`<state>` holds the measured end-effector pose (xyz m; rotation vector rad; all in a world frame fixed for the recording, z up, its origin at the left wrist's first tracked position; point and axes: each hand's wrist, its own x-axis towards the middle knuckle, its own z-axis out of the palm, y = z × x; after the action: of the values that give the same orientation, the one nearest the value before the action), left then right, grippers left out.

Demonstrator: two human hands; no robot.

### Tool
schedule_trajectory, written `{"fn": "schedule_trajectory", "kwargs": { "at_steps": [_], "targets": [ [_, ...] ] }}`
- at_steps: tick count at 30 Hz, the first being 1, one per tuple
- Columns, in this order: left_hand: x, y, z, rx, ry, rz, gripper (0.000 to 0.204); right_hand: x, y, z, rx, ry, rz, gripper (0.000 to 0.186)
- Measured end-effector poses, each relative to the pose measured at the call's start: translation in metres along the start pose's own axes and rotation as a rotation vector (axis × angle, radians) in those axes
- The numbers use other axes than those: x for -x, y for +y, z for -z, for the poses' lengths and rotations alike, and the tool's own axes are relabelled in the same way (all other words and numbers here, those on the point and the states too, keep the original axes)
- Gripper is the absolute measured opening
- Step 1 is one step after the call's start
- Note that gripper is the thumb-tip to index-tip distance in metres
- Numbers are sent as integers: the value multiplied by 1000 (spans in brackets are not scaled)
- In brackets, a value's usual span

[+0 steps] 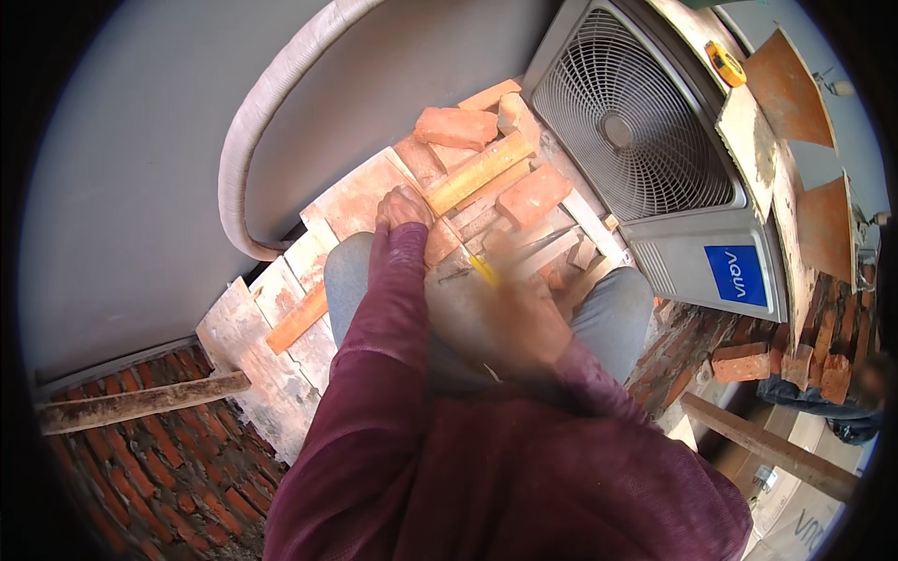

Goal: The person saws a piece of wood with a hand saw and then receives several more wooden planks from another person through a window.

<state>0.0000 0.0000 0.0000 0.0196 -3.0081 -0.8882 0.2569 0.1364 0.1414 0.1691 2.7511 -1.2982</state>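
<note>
One left hand (403, 207) beside wooden strip (482, 173); right hand (538, 327) blurred between knees (625, 304); cannot tell either hand's finger state.

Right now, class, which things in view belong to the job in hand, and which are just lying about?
Seemingly in the job: left hand; wooden strip beside it; right hand, blurred.
Seemingly lying about: yellow tape measure; bricks at lower right.
</note>
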Motion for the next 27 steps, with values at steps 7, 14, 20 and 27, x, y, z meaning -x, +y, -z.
{"fn": "schedule_trajectory", "kwargs": {
  "at_steps": [7, 14, 20, 27],
  "targets": [
    [0, 1, -5, 83, 129, -12, 41, -8, -3, 4, -40, -61, 5, 25],
    [5, -14, -4, 57, 68, 2, 42, 20, -12, 29, -140, -49, -13, 21],
    [2, 4, -9, 110, 23, 3, 42, -19, -6, 11, -78, 22, 28, 20],
    [7, 6, 5, 57, 53, -37, 40, 30, -35, 41, -63, -45, -45, 21]
  ]
}}
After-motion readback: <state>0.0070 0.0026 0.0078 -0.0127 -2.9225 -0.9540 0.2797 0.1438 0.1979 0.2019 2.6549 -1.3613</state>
